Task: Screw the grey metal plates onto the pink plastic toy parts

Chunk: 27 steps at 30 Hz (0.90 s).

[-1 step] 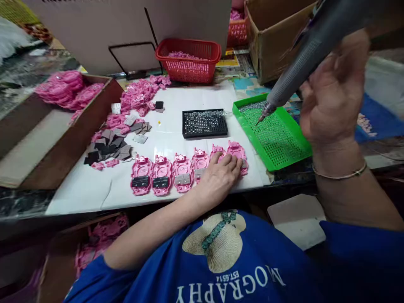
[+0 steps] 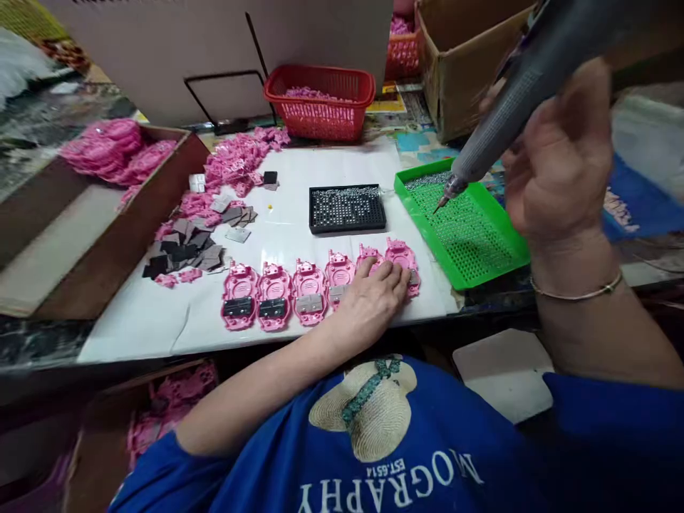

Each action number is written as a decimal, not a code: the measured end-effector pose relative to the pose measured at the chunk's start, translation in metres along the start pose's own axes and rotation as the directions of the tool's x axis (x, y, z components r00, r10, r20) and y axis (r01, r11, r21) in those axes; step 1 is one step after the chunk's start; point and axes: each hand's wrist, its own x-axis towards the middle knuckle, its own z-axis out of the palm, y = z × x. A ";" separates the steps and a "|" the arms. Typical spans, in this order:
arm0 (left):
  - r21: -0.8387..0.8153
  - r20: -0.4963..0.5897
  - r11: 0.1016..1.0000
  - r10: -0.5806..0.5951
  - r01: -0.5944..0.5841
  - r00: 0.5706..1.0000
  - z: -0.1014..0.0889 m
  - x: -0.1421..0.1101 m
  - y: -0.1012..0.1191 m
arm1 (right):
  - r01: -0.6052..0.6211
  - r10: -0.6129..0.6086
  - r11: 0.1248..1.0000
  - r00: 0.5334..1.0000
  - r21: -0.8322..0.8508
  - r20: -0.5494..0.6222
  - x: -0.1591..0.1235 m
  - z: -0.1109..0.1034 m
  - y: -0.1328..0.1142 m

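Observation:
A row of several pink plastic shells [image 2: 272, 296] with grey plates in them lies along the front of the white table sheet [image 2: 299, 164]. My left hand [image 2: 374, 299] lies flat, fingers stretched, on the shells at the right end of the row. My right hand [image 2: 561, 164] is raised at the right, wrapped round a grey power screwdriver [image 2: 507, 107]. The screwdriver's tip [image 2: 441, 205] points down over the far left part of a green screw tray [image 2: 481, 274].
A black screw tray [image 2: 347, 209] sits behind the row. Loose grey plates [image 2: 187, 249] and pink parts [image 2: 235, 160] are heaped at the left, beside a cardboard box [image 2: 107, 235]. A red basket [image 2: 320, 107] and another carton [image 2: 459, 71] stand at the back.
My right hand has shifted slightly left around the screwdriver. The tip and my left hand have stayed put.

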 end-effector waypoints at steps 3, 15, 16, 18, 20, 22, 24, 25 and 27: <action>0.001 0.002 1.000 -0.003 0.003 1.000 -0.002 -0.001 0.001 | 0.038 -0.043 0.990 0.999 0.139 0.031 0.007 0.012 -0.004; -0.031 0.016 0.999 -0.012 0.012 1.000 -0.003 -0.001 0.001 | -0.145 0.140 0.980 0.989 0.135 0.044 -0.023 0.073 0.003; -0.035 0.019 0.999 -0.013 0.013 1.000 -0.003 -0.001 0.001 | -0.153 0.149 0.980 0.988 0.128 0.043 -0.025 0.073 0.004; -0.040 0.016 0.999 -0.014 0.015 1.000 -0.003 -0.001 0.001 | -0.158 0.156 0.980 0.987 0.120 0.025 -0.026 0.073 0.005; -0.041 0.010 0.999 -0.013 0.013 1.000 -0.003 -0.001 0.001 | -0.175 0.174 0.979 0.985 0.101 0.017 -0.026 0.073 0.005; -0.043 0.011 0.999 -0.012 0.012 1.000 -0.002 -0.001 0.001 | -0.185 0.184 0.978 0.983 0.092 0.027 -0.026 0.073 0.006; -0.046 0.008 0.999 -0.010 0.010 1.000 -0.002 -0.002 0.001 | -0.185 0.181 0.977 0.982 0.103 0.046 -0.027 0.072 0.006; -0.047 0.006 0.999 -0.009 0.009 1.000 -0.002 -0.002 0.001 | -0.186 0.180 0.977 0.982 0.107 0.055 -0.027 0.072 0.007; -0.049 0.007 0.999 -0.008 0.009 1.000 -0.003 -0.002 0.001 | -0.182 0.176 0.977 0.982 0.108 0.063 -0.028 0.071 0.008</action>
